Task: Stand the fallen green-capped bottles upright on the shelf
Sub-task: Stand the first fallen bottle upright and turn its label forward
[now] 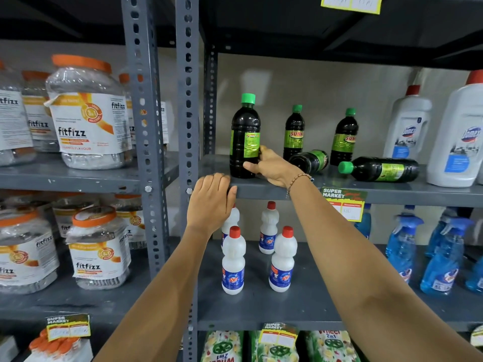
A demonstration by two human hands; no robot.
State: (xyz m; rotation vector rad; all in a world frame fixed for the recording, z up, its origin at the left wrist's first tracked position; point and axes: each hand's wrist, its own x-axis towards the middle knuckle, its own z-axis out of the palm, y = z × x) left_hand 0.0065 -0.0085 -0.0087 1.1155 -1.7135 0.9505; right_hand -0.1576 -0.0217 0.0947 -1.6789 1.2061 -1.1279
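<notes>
Dark bottles with green caps and green labels sit on the grey shelf (392,190). One stands upright at the shelf's left front (244,137), and my right hand (271,167) is wrapped around its lower part. Two more stand upright further back (294,131) (343,137). Between those two, one lies on its side (309,160) with its base toward me. Another lies on its side to the right (379,169), cap pointing left. My left hand (210,202) rests flat on the shelf's front edge, holding nothing.
Large white bottles with red caps (407,124) stand at the right end of the same shelf. A grey perforated upright (187,100) borders the shelf on the left. Small white bottles (232,259) and blue spray bottles (402,246) stand on the shelf below. Orange-lidded jars (88,113) fill the left rack.
</notes>
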